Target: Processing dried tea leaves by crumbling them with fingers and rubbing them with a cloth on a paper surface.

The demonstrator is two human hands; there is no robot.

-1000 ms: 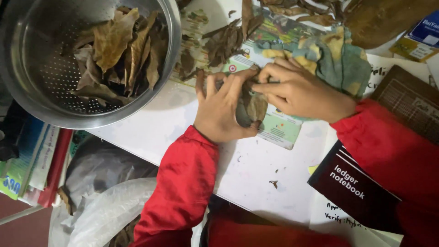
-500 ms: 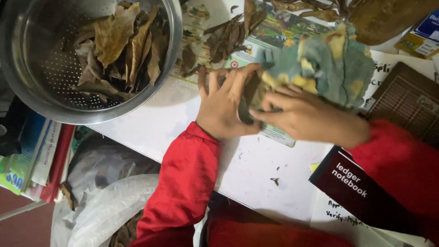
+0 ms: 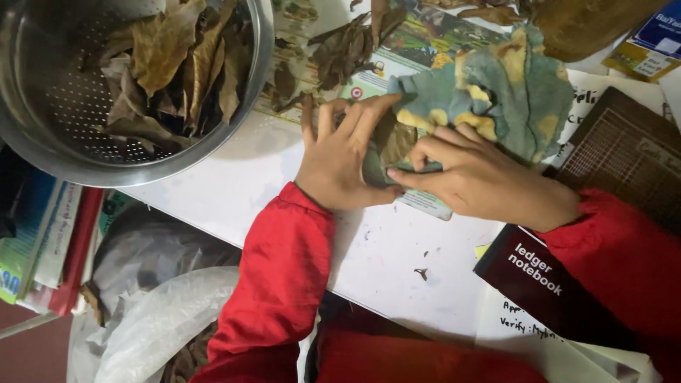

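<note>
Left hand (image 3: 340, 159) lay flat, fingers spread, pinning a brown dry leaf (image 3: 392, 142) to the desk (image 3: 397, 255). Right hand (image 3: 475, 174) pinched the stalk end of a large grey-green, yellow-blotched leaf (image 3: 511, 89) (lifted clear, probably for inspection). Metal colander (image 3: 42, 135) of dry leaves sat nearby.

Two bare hands, red sleeves

The left hand (image 3: 339, 159) and right hand (image 3: 474, 174) were bare; loose, creased red fabric sleeves (image 3: 277, 284) ended at the wrists, behind the fingers.
</note>
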